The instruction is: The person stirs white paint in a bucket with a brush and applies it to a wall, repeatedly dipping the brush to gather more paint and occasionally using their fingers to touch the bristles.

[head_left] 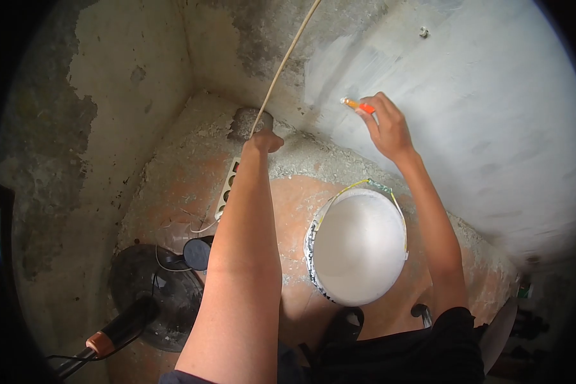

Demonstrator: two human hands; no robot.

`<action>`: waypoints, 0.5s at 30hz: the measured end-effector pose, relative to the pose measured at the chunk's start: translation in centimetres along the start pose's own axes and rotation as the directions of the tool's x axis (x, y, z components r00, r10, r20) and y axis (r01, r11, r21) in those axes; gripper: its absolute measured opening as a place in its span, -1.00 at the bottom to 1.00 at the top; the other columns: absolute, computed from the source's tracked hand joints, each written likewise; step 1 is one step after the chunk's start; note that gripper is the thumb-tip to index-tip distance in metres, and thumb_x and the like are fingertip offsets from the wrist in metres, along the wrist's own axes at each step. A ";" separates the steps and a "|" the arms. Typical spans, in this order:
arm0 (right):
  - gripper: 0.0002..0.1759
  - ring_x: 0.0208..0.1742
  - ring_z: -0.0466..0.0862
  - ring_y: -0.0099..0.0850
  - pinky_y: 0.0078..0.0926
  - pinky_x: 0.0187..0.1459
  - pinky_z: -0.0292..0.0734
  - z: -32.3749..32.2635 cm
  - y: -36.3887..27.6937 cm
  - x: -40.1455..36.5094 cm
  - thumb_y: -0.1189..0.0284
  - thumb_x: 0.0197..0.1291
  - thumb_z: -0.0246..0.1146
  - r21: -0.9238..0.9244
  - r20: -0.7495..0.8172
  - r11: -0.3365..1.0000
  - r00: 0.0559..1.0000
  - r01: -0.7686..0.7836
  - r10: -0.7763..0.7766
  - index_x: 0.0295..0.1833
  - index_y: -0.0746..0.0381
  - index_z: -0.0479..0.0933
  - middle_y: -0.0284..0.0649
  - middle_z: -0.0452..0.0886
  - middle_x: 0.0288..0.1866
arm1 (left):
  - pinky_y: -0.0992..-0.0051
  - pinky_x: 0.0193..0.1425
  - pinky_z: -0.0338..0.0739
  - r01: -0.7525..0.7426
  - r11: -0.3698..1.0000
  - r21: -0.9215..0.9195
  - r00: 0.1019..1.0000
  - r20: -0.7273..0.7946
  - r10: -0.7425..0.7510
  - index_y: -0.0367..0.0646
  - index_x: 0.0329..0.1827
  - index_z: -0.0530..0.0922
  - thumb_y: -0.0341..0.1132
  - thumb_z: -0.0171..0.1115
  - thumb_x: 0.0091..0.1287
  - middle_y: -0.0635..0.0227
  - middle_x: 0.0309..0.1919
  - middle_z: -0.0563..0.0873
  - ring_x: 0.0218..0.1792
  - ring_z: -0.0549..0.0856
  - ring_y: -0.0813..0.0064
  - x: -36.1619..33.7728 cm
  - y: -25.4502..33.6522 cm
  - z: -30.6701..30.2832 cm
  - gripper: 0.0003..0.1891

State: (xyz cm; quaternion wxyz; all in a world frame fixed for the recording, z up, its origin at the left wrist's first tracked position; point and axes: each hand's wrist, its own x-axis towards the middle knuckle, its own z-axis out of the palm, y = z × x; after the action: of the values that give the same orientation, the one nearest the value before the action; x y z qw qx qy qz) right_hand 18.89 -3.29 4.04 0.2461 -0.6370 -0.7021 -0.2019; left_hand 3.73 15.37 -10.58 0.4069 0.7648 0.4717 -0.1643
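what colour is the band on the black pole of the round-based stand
The band is copper-orange, seen best in the head view

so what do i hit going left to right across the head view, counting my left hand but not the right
round black base → power strip → left hand → bucket

One orange-handled tool [358,105] at one o'clock, one pale rod or cord [286,59] at twelve, one bucket [311,253] at four, one power strip [228,189] at nine, one round black base [128,275] at eight.
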 end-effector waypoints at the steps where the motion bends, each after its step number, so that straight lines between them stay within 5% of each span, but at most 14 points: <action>1: -0.84 -0.35 0.54 -0.25 -0.36 -0.39 0.48 0.7 0.5 -0.5 0.47 0.16 0.27 0.000 -0.005 1.000 1.000 0.002 -0.002 -0.20 0.29 0.46 -0.20 0.47 -0.37 | 0.30 0.29 0.39 -0.001 1.000 0.001 1.000 -0.005 0.001 -0.23 0.16 0.51 -0.31 0.11 0.08 0.01 0.18 0.53 0.24 0.50 0.10 0.3 0.0 0.2 -0.49; 3: -0.86 -0.32 0.55 -0.26 -0.33 -0.37 0.49 1.6 0.8 -0.9 0.48 0.16 0.27 -0.116 0.020 0.993 1.000 0.016 -0.014 -0.24 0.28 0.45 -0.21 0.47 -0.36 | 0.30 -0.15 0.55 -0.115 0.990 0.077 0.989 -0.081 0.121 -0.32 -0.08 0.58 -0.07 0.15 0.09 0.07 -0.20 0.69 -0.25 0.69 0.24 0.7 -0.5 0.7 -0.52; 4: -0.86 -0.32 0.55 -0.26 -0.33 -0.37 0.49 1.6 1.5 -0.8 0.48 0.16 0.27 -0.108 0.018 0.994 1.000 0.016 -0.015 -0.24 0.28 0.45 -0.21 0.47 -0.36 | 0.30 -0.15 0.55 -0.107 0.991 0.079 0.990 -0.083 0.113 -0.32 -0.08 0.58 -0.07 0.15 0.09 0.07 -0.20 0.69 -0.25 0.69 0.24 1.1 -0.6 0.7 -0.52; 6: -0.86 -0.33 0.55 -0.26 -0.36 -0.37 0.50 0.2 1.7 0.8 0.49 0.15 0.28 -0.179 -0.160 0.984 0.986 0.013 -0.042 -0.23 0.28 0.47 -0.22 0.47 -0.37 | 0.31 0.26 0.42 -0.009 1.000 0.004 1.000 -0.003 0.009 -0.21 0.10 0.56 -0.32 0.10 0.07 0.04 0.16 0.56 0.22 0.52 0.12 -0.5 0.3 0.1 -0.53; 7: -0.84 -0.35 0.55 -0.26 -0.38 -0.37 0.51 -0.7 1.3 1.5 0.50 0.13 0.29 -0.207 -0.227 0.978 0.971 0.029 -0.077 -0.21 0.28 0.47 -0.20 0.49 -0.37 | 0.31 0.26 0.42 -0.005 1.000 0.006 1.000 0.002 0.005 -0.21 0.10 0.56 -0.32 0.10 0.07 0.04 0.16 0.56 0.22 0.52 0.12 -0.3 0.0 0.2 -0.53; 9: -0.84 -0.36 0.56 -0.26 -0.39 -0.37 0.51 -1.3 0.3 2.8 0.50 0.13 0.30 -0.236 -0.305 0.967 0.937 0.099 -0.170 -0.21 0.28 0.47 -0.19 0.51 -0.37 | 0.31 -0.16 0.55 -0.108 0.991 0.075 0.993 -0.048 0.111 -0.33 -0.07 0.57 -0.09 0.15 0.09 0.06 -0.23 0.69 -0.27 0.70 0.25 0.9 -0.6 0.7 -0.52; 12: -0.84 -0.37 0.58 -0.23 -0.38 -0.38 0.51 -0.6 -0.8 4.1 0.51 0.12 0.30 -0.249 -0.386 0.944 0.872 0.215 -0.300 -0.22 0.29 0.47 -0.16 0.54 -0.35 | 0.30 -0.17 0.54 -0.108 0.992 0.063 0.990 -0.086 0.114 -0.34 -0.10 0.58 -0.11 0.15 0.07 0.06 -0.24 0.69 -0.29 0.69 0.23 1.9 -1.2 1.4 -0.53; 15: -0.85 -0.36 0.60 -0.18 -0.34 -0.36 0.50 3.0 -1.1 4.4 0.49 0.17 0.25 0.144 -0.249 0.988 0.968 0.054 -0.017 -0.19 0.30 0.46 -0.13 0.55 -0.33 | 0.27 -0.20 0.53 -0.108 0.992 0.068 0.991 -0.078 0.113 -0.35 -0.12 0.58 -0.11 0.17 0.06 0.07 -0.27 0.69 -0.32 0.68 0.21 2.9 -2.0 1.4 -0.54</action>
State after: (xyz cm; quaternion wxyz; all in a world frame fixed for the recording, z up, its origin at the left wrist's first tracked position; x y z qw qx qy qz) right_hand 17.24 1.87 4.27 0.3749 -0.5740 -0.6905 -0.2305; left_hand 3.66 16.47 -14.21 0.3712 0.8084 0.4394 -0.1250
